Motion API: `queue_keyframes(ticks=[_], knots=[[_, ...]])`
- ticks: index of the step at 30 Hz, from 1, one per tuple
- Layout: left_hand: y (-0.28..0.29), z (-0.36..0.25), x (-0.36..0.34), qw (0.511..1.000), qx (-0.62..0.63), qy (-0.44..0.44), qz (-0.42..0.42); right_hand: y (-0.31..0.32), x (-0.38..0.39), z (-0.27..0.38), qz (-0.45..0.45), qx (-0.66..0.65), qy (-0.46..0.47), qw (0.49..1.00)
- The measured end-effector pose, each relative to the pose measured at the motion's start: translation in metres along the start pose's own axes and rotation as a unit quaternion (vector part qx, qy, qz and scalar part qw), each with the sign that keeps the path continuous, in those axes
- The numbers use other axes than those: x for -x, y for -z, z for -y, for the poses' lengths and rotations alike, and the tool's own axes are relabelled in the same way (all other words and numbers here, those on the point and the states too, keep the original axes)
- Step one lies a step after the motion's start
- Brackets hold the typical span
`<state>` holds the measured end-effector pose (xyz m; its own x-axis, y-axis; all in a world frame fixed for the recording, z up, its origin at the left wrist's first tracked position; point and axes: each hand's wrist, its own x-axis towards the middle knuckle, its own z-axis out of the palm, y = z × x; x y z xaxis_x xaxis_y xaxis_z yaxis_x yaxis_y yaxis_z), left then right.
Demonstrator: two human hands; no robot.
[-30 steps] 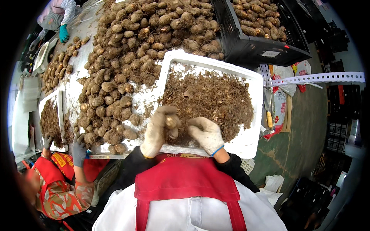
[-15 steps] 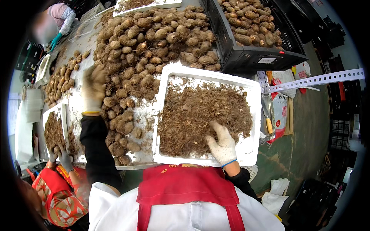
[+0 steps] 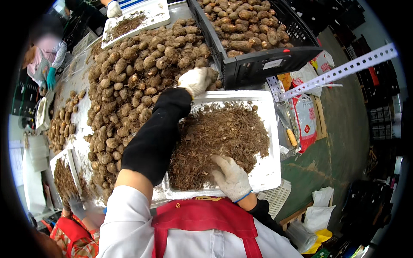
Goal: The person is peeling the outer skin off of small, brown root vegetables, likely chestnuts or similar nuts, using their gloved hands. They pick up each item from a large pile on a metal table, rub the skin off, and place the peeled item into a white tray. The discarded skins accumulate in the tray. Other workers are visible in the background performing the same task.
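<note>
My left hand (image 3: 195, 81), in a dirty white knit glove and black sleeve, reaches to the right edge of a big heap of hairy brown taro (image 3: 142, 64), beside the black crate. Its fingers curl over a taro there; the fingertips are partly hidden. My right hand (image 3: 232, 178), in a white glove with a blue cuff, rests with thumb and fingers apart on loose brown fibres and peelings (image 3: 219, 137). These cover most of a white foam tray (image 3: 273, 142) in front of me. No taro shows in my right hand.
A black plastic crate (image 3: 266, 64) full of taro stands at the far right, near a perforated white metal bar (image 3: 340, 79). Another foam tray (image 3: 157, 15) lies at the back. Co-workers' gloved hands (image 3: 76, 206) are at the left. A yellow-handled tool (image 3: 291, 136) hangs at right.
My left hand has swung from the left side of the heap to its right edge by the crate. My right hand stays on the peelings. The view has shifted.
</note>
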<state>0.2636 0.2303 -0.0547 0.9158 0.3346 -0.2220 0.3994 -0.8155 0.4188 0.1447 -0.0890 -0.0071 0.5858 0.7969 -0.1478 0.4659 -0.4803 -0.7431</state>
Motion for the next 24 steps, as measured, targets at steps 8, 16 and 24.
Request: queue_keyframes(ticks=[8,16,24], knots=[[0.009,0.005,0.158,0.687,0.726,-0.01,0.041,0.011,-0.031,-0.003,-0.108,-0.038,0.069,0.991],[-0.042,-0.026,0.276,0.634,0.763,0.05,-0.116,-0.024,-0.063,0.038,-0.074,-0.115,0.144,0.98],[-0.059,0.002,0.298,0.748,0.632,0.202,0.006,-0.048,-0.041,0.031,-0.014,-0.186,0.212,0.959]])
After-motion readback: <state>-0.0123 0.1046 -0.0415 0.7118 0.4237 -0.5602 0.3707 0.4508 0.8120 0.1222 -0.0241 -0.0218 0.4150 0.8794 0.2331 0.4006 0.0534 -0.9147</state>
